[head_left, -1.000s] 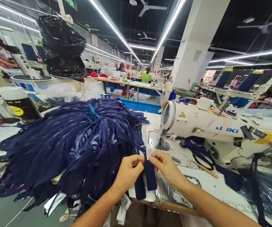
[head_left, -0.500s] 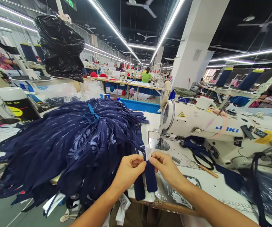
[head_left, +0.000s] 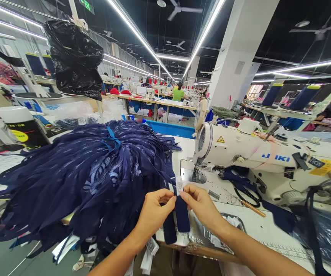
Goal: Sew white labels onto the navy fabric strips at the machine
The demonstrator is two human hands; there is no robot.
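Observation:
Both hands meet in front of the sewing machine. My left hand [head_left: 155, 209] is closed, thumb against forefinger, on the edge of a navy fabric strap [head_left: 182, 216]. From the other side my right hand [head_left: 202, 205] pinches the strap together with a small white label [head_left: 179, 185] that stands up above the fingers. The strap's lower end hangs free beside a second navy strip [head_left: 170, 228]. To the left lies a big bundle of navy lace pieces [head_left: 96, 165], tied with a blue strip [head_left: 111, 141].
The white sewing machine [head_left: 234, 143] stands at right, its needle area just beyond my hands. Black-handled scissors [head_left: 247, 193] and a wooden-handled tool [head_left: 253, 208] lie beneath its arm. A metal tray [head_left: 238, 222] holds white labels near the table edge. A spray can [head_left: 23, 128] stands left.
Both hands stay in nearly the same spot. The label has tilted slightly, and the strap's lower end has shifted a little to the left.

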